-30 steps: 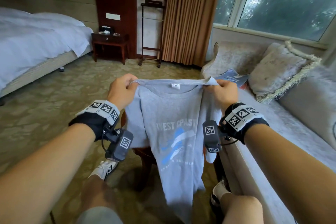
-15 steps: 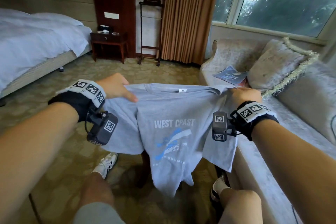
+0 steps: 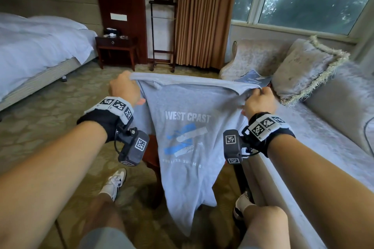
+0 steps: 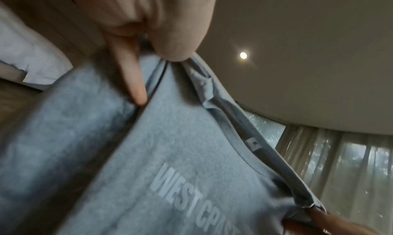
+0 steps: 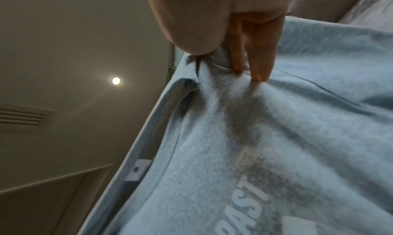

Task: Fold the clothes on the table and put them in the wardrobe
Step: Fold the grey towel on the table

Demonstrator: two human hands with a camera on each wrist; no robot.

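Observation:
A grey T-shirt (image 3: 188, 143) with white lettering and blue stripes hangs in the air in front of me, its print facing me. My left hand (image 3: 124, 89) grips its left shoulder and my right hand (image 3: 258, 101) grips the right shoulder, stretching the top edge taut. In the left wrist view the thumb and fingers (image 4: 134, 80) pinch the T-shirt (image 4: 170, 154) at the shoulder seam. In the right wrist view the fingers (image 5: 255, 57) bunch the T-shirt (image 5: 255, 137) beside the collar. The hem dangles between my knees. A dark wooden table (image 3: 150, 153) shows partly behind the shirt.
A pale sofa (image 3: 323, 137) with a fringed cushion (image 3: 303, 70) and a booklet (image 3: 255, 79) runs along my right. A bed (image 3: 36, 50) stands at the left, a nightstand (image 3: 116, 46) and a valet stand (image 3: 163, 32) at the back wall. Patterned carpet lies between.
The shirt, spread low and wide half a second ago, has been lifted and now hangs vertically. Both hands rose and shifted their hold to the shoulders.

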